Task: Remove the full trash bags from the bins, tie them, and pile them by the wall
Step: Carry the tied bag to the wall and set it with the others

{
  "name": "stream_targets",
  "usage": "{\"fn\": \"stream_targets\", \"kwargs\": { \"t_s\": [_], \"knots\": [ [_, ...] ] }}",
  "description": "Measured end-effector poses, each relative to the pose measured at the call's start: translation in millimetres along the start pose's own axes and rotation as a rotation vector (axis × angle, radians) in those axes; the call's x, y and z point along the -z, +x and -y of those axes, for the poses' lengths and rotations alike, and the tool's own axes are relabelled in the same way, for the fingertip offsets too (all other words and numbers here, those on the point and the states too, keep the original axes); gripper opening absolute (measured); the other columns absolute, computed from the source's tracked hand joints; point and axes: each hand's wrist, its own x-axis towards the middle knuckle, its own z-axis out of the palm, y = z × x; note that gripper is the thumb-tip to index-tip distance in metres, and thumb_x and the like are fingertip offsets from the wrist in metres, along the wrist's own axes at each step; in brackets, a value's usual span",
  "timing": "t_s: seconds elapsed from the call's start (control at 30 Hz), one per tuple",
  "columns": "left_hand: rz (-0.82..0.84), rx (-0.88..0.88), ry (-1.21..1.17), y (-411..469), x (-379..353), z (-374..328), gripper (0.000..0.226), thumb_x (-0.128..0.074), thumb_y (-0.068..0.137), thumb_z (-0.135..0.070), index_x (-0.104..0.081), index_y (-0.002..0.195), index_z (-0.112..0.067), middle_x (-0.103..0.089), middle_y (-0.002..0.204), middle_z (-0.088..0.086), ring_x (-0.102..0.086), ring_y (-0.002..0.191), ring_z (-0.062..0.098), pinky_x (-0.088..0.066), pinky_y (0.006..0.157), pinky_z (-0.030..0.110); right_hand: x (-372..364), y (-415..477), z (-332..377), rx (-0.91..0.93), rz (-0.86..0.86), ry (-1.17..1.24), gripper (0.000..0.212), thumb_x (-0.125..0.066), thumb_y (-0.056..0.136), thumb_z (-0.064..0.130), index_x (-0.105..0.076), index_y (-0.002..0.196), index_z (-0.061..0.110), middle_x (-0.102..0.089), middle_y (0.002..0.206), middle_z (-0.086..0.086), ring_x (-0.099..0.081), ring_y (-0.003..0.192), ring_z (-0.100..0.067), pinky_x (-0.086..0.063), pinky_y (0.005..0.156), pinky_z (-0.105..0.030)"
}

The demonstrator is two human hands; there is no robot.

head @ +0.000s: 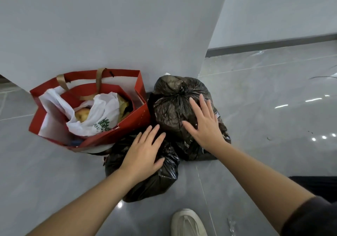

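Two black trash bags are lying on the floor point(255, 111) at the foot of the grey wall point(109, 26), near its outer corner.

1. The upper trash bag point(171, 108) is resting against the wall. Its neck is gathered into a knot point(182, 89) that is facing upward.
2. The lower trash bag point(155, 181) is lying on the side of the upper one away from the wall, touching it.
3. The right hand point(204, 124) is lying flat on the upper trash bag, fingers straight and spread, gripping nothing.
4. The left hand point(144, 153) is lying flat on the lower trash bag, fingers straight and together, gripping nothing.

A red paper bag point(127, 126) with tan ribbon handles is standing against the wall, just beside both trash bags. It is holding a white plastic bag point(104, 111) carrying green print. The print is creased and partly folded under, so it cannot be read in full. A pale shoe point(187, 223) is standing on the floor, well apart from the wall.
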Motion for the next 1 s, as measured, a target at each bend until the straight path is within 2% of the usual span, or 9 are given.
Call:
{"fn": "stream_targets", "kwargs": {
  "t_s": [0.1,0.17,0.2,0.27,0.43,0.67,0.83,1.0],
  "knots": [
    [0.119,0.007,0.156,-21,-20,8,0.097,-0.044,0.068,-0.078,-0.014,0.149,-0.034,-0.008,0.160,0.007,-0.005,0.147,0.034,-0.021,0.110,0.064,-17,-7,3,0.029,0.058,-0.140,0.084,-0.051,0.083,0.065,0.000,0.147,0.046,0.017,0.159,0.005,0.018,0.145,-0.029,-0.016,0.110,-0.066],
    [0.179,0.001,0.214,-26,-36,9,0.108,-0.046,0.062,-0.083,0.000,0.149,-0.037,0.009,0.160,0.007,0.007,0.146,0.037,-0.012,0.106,0.070,-27,-2,5,0.001,0.072,-0.212,0.090,-0.056,0.081,0.063,0.003,0.147,0.045,0.020,0.158,0.000,0.020,0.144,-0.033,-0.020,0.108,-0.067],
    [0.208,0.016,0.225,-27,-42,9,0.112,-0.050,0.063,-0.081,0.008,0.148,-0.038,0.021,0.158,0.006,0.015,0.144,0.037,-0.007,0.106,0.070,-32,1,6,-0.012,0.072,-0.236,0.092,-0.059,0.081,0.060,0.004,0.147,0.044,0.021,0.158,-0.002,0.019,0.144,-0.036,-0.022,0.108,-0.068],
    [0.252,0.083,0.226,-26,-50,6,0.115,-0.060,0.066,-0.073,0.015,0.146,-0.038,0.029,0.155,0.007,0.022,0.143,0.037,-0.006,0.107,0.070,-38,7,7,-0.025,0.069,-0.262,0.094,-0.062,0.082,0.054,0.005,0.147,0.042,0.020,0.158,-0.005,0.017,0.143,-0.040,-0.025,0.107,-0.067],
    [0.247,0.209,0.224,-19,-53,24,0.110,-0.070,0.074,-0.052,0.009,0.148,-0.033,0.023,0.157,0.008,0.019,0.144,0.035,-0.014,0.106,0.071,-41,25,5,0.003,0.058,-0.295,0.092,-0.062,0.085,0.047,0.002,0.149,0.036,0.017,0.159,-0.011,0.010,0.143,-0.045,-0.027,0.108,-0.063],
    [0.247,0.224,0.311,-18,-53,43,0.107,-0.067,0.077,-0.053,0.009,0.149,-0.029,0.017,0.158,0.012,0.014,0.145,0.035,-0.017,0.108,0.068,-46,35,3,0.003,0.077,-0.310,0.087,-0.058,0.089,0.044,0.002,0.151,0.030,0.016,0.158,-0.016,0.009,0.141,-0.049,-0.019,0.112,-0.060],
    [0.222,0.264,0.354,3,-47,53,0.104,-0.066,0.081,-0.047,0.009,0.149,-0.026,0.015,0.158,0.014,0.012,0.145,0.035,-0.019,0.108,0.067,-44,42,7,-0.013,0.089,-0.344,0.087,-0.057,0.089,0.046,0.003,0.150,0.030,0.017,0.157,-0.018,0.009,0.141,-0.050,-0.021,0.112,-0.060],
    [0.207,0.268,0.392,12,-45,58,0.102,-0.062,0.082,-0.052,0.009,0.150,-0.023,0.014,0.157,0.017,0.009,0.145,0.037,-0.021,0.109,0.063,-47,39,9,-0.020,0.079,-0.341,0.092,-0.059,0.087,0.049,0.005,0.150,0.031,0.017,0.157,-0.018,0.009,0.141,-0.050,-0.023,0.111,-0.062]
  ]
}}
